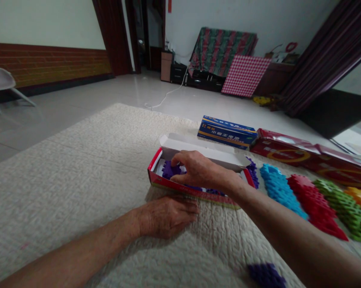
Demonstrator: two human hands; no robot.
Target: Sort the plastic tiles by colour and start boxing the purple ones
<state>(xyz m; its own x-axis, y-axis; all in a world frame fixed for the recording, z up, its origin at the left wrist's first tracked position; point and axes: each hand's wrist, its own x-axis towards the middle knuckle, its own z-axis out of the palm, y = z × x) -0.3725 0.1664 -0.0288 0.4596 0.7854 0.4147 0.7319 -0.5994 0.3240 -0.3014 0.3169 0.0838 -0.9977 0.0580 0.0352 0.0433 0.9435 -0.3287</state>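
Note:
An open red and white cardboard box (pixel 157 180) lies on the beige quilted mat, its lid flap raised at the back. My right hand (pixel 195 167) reaches into it, thumb and index finger closed on a purple plastic interlocking block (pixel 169 170) at the left end. More purple blocks lie in the box, partly hidden by my hand and the front wall. My left hand (pixel 168 217) rests flat on the mat just in front of the box, fingers stretched out and holding nothing. Another purple block (pixel 267 275) lies near the bottom edge.
To the right, interlocking blocks lie in blue (pixel 282 190), red (pixel 315 204), green (pixel 345 210) and yellow (pixel 360 199) groups. A blue box (pixel 227 132) and dark red boxes (pixel 288 150) stand behind. A white cord (pixel 168 94) crosses the floor beyond the mat (pixel 78 160).

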